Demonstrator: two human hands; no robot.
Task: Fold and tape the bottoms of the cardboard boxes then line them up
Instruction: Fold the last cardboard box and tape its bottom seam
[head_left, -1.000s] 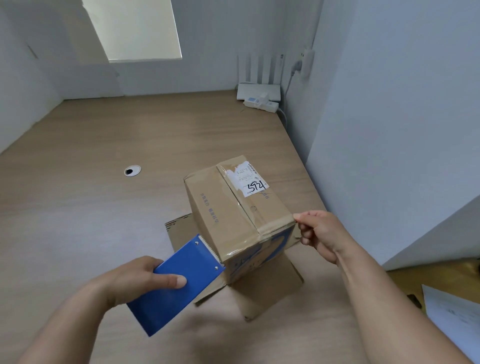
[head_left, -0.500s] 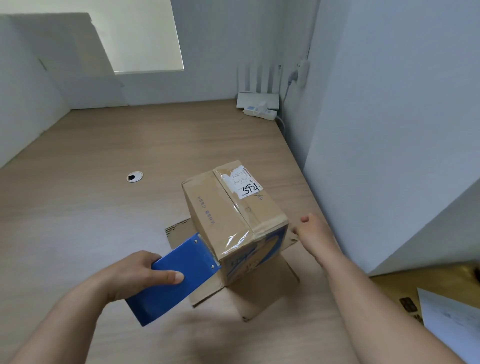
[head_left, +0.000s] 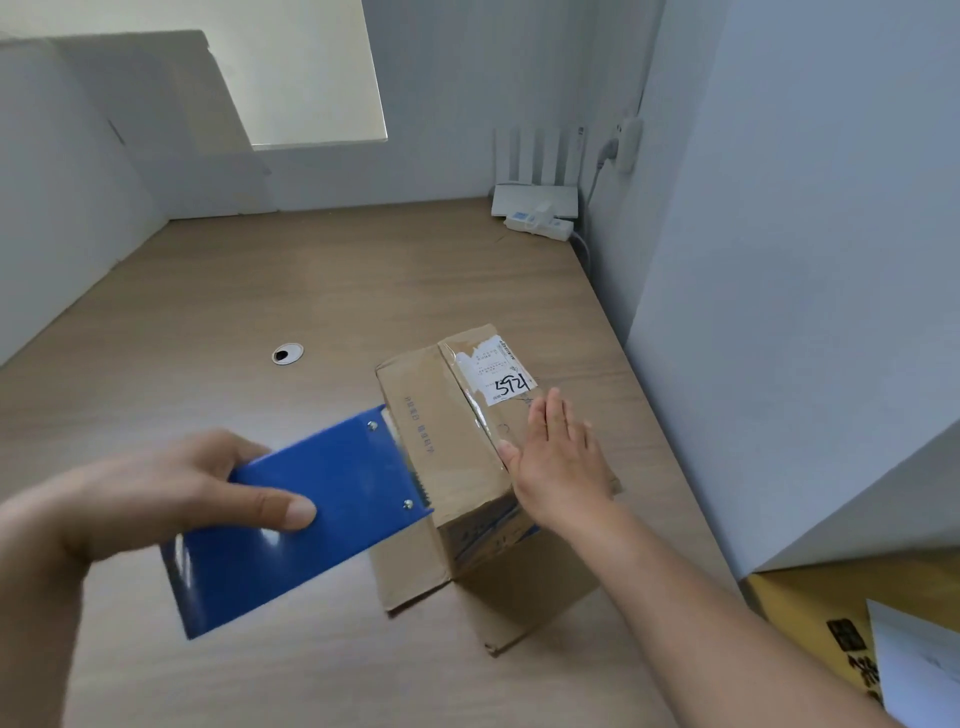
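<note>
Our left hand (head_left: 156, 499) grips the tape dispenser (head_left: 311, 525); right hand (head_left: 561, 462) lies flat, fingers straight, on the box (head_left: 441, 447). Probably light, stiff cardboard; we'd hold its sides.

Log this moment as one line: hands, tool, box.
left hand: grips blue tape dispenser | right hand: open, flat atop box | box: top seam taped, lower flaps splayed on desk

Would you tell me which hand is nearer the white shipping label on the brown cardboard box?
Right. The right hand lies flat on the brown cardboard box, fingertips beside the white shipping label; the left hand grips a blue tape dispenser off the box's left side, farther away.
</note>
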